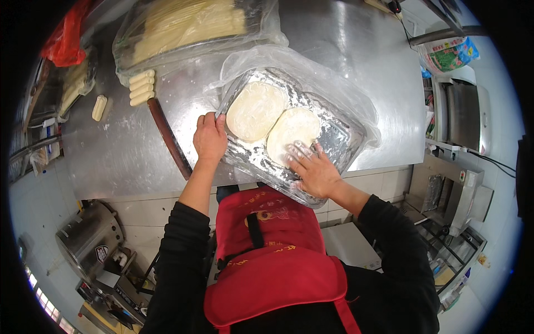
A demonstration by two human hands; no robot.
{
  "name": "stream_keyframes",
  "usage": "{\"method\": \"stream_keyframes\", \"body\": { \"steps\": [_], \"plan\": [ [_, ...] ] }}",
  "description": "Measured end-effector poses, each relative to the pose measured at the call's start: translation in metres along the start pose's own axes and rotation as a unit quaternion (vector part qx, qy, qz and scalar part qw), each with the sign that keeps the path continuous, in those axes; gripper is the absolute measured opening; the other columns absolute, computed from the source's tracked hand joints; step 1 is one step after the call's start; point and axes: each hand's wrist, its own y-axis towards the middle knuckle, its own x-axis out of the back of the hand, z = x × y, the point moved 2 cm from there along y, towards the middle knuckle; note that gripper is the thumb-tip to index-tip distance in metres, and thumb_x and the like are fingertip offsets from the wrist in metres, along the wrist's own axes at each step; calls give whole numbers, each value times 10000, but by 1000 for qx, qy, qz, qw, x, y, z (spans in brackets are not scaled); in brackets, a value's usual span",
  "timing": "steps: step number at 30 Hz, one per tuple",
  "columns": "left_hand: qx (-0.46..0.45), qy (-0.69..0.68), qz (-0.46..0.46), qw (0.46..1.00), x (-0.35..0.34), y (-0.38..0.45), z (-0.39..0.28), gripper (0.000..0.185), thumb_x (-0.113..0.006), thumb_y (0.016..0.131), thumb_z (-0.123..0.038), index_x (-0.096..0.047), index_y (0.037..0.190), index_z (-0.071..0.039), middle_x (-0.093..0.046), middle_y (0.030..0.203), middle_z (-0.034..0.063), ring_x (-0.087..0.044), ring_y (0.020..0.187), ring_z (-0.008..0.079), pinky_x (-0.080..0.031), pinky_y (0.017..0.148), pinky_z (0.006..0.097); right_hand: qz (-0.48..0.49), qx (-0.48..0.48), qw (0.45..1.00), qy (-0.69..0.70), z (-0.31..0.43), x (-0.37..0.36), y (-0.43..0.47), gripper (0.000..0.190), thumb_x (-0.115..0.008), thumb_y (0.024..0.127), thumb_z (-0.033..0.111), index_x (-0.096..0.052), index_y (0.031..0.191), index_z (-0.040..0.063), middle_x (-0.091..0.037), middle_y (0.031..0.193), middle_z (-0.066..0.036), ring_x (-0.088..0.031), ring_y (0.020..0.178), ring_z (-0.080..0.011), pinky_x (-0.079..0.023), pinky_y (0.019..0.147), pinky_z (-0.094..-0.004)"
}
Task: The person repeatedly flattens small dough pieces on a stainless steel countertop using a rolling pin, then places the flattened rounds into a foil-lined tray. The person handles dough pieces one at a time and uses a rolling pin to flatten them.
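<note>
A metal tray (308, 199) dusted with flour lies at an angle across the near edge of the steel table. Two flattened pieces of dough rest in it side by side, the left one (255, 110) and the right one (294, 125). My left hand (210, 137) grips the tray's left rim, thumb on top. With floury fingers spread, my right hand (311, 169) touches the near part of the right dough piece. Clear plastic sheeting (333, 83) is bunched along the tray's far side.
On the steel table (112, 163), a dark wooden rolling pin (167, 140) lies left of my left hand. Beyond it are several short dough rolls (142, 87) and one single roll (99, 107). A plastic-covered tray of dough strips (187, 29) stands at the back.
</note>
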Motion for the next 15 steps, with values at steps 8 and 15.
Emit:
{"method": "stream_keyframes", "body": {
  "steps": [8,15],
  "plan": [
    [14,-2,5,1000,2,1,-2,382,-517,1098,-406,-633,1106,-41,-635,1077,183,-662,971,429,-544,823,533,-38,-102,994,-1,-16,11,14,803,-537,1028,572,-331,1663,126,-293,1734,-129,-262,1604,-333,-120,1279,-664],
    [8,2,6,1000,1,1,-1,373,-519,1098,-399,-631,1090,-43,-638,1061,181,-663,959,427,-545,813,534,-163,-234,958,37,-15,2,48,836,-556,1012,568,-370,1629,35,-367,1673,-226,-300,1573,-404,-108,1253,-715]
  ]
}}
